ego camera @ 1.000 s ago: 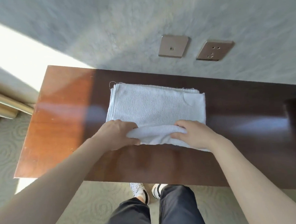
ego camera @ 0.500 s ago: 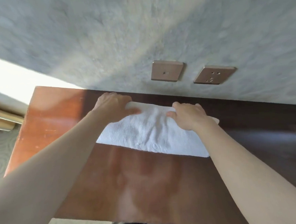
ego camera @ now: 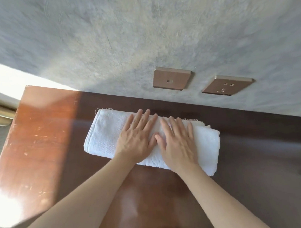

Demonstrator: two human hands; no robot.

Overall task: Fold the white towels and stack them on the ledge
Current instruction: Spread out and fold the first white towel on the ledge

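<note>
Step in hand, as judged: pressing the fold flat. Left hand (ego camera: 138, 138) and right hand (ego camera: 179, 144) lie side by side, palms down, on the white towel (ego camera: 105, 134); fingers (ego camera: 142, 117) spread and extended, gripping nothing.

Towel lies on the wooden ledge (ego camera: 41, 139), its far edge near the wall (ego camera: 123, 44) below two socket plates (ego camera: 171, 78). No other towel in view.

Next move probably calls for lifting the palms straight up so the layers do not drag, then fetching another towel or squaring this one.

Towel appearance: thick, narrow rectangle, several layers. Near edge rounded by the fold. Loose threads along the far edge; layers at the right far corner sit slightly offset.
</note>
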